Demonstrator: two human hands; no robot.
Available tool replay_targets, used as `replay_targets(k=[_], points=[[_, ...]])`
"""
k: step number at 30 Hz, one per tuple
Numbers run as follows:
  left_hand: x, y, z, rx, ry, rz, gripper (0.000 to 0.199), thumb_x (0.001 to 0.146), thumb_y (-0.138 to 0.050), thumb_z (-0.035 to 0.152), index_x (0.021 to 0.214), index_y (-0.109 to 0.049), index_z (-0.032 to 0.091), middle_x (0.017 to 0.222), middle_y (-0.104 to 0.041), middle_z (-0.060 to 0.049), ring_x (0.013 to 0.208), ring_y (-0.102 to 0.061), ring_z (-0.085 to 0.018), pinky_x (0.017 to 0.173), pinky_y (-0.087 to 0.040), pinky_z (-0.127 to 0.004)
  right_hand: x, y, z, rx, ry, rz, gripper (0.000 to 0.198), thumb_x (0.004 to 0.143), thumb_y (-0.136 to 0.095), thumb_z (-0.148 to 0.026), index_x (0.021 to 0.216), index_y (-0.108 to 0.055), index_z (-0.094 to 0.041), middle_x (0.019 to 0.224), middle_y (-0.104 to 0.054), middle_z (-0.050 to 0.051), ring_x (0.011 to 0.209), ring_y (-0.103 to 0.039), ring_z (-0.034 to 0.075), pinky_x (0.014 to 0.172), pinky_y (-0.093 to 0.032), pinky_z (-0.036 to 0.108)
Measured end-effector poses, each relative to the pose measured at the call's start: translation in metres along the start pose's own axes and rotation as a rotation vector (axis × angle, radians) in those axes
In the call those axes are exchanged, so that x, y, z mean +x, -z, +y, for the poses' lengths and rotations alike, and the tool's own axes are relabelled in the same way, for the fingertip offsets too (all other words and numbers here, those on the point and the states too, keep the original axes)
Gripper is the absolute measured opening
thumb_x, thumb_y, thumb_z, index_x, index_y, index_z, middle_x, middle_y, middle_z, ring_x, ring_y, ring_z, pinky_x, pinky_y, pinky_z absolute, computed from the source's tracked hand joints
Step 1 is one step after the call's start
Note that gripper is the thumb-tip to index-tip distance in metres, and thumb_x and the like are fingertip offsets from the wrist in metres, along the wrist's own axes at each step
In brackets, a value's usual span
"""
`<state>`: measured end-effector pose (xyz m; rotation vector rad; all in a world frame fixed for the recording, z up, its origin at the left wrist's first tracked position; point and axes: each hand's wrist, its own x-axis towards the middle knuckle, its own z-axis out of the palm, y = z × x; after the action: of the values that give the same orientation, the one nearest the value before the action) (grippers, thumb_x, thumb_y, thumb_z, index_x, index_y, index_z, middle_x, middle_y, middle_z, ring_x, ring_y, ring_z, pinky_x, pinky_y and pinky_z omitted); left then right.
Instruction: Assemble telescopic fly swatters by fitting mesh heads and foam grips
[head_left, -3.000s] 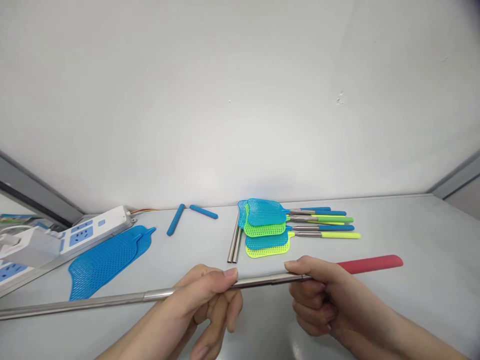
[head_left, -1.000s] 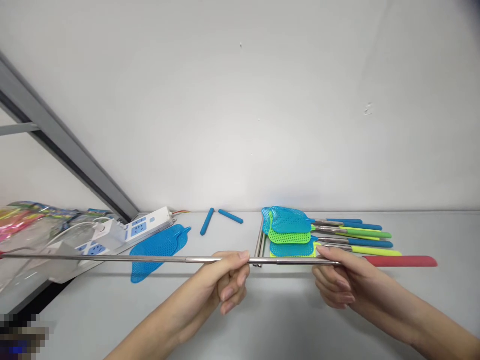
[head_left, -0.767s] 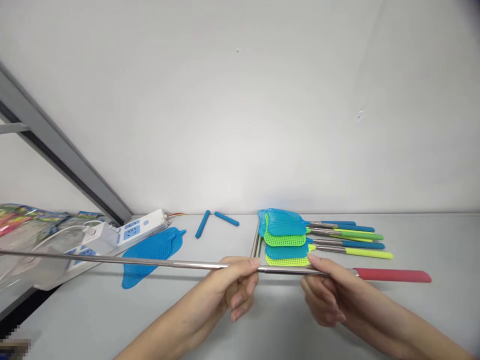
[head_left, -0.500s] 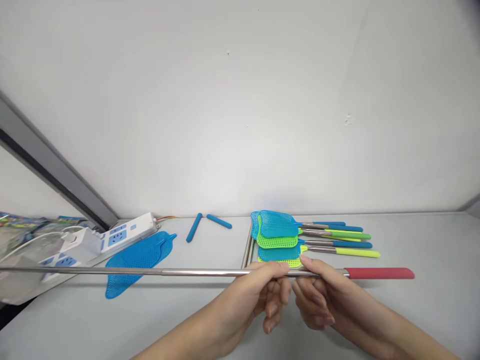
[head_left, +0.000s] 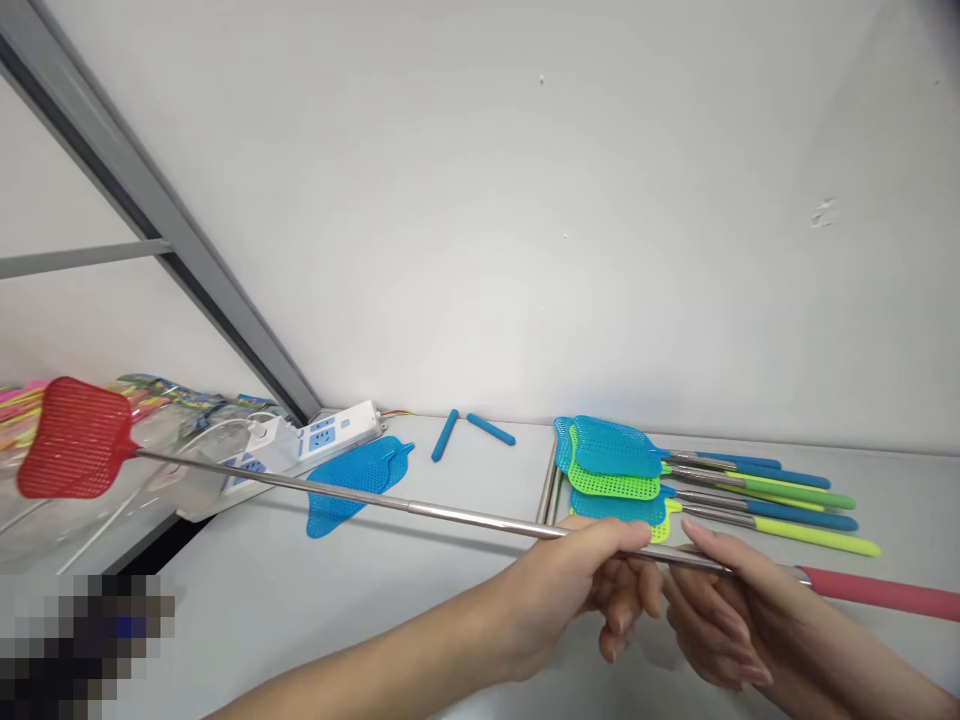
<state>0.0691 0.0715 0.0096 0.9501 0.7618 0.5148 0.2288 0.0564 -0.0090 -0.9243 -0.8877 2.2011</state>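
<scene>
A fly swatter with a red perforated head (head_left: pixel 77 438), a long extended metal rod and a red grip (head_left: pixel 885 592) spans the view, its head at the far left. My left hand (head_left: pixel 577 590) pinches the rod near the middle, thumb on top and fingers curled below. Just to its right, my right hand (head_left: pixel 731 605) grips the same rod close to the red grip. Behind my hands lies a pile of collapsed fly swatters (head_left: pixel 616 448) with blue, green and yellow heads and handles.
Two loose blue handles (head_left: pixel 469 430) lie near the wall. Loose blue swatter heads (head_left: pixel 352 485) rest beside a white power strip (head_left: pixel 341 432). Bare metal rods (head_left: pixel 550 490) lie left of the pile. Plastic-wrapped packs (head_left: pixel 172 400) and a metal frame post (head_left: pixel 161 220) stand left.
The view has swung left, bringing the red swatter head into sight. The swatter now slants, head end higher and grip end lower. Both hands keep hold of the rod.
</scene>
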Motion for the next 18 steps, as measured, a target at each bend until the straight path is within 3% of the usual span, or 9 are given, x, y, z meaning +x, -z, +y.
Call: replay_targets(k=[18], points=[[0.0050, 0.0074, 0.0001, 0.095, -0.037, -0.010, 0.040, 0.082, -0.032, 0.035, 0.059, -0.055, 0.013, 0.041, -0.042, 0.003, 0.040, -0.039, -0.008, 0.050, -0.033, -0.022, -0.0031, 0.0025, -0.0030, 0.022, -0.027, -0.004, 0.046, 0.082, -0.031, -0.050, 0.050, -0.035, -0.016, 0.049, -0.028, -0.005, 0.044, -0.020, 0.007, 0.050, -0.025, 0.025]])
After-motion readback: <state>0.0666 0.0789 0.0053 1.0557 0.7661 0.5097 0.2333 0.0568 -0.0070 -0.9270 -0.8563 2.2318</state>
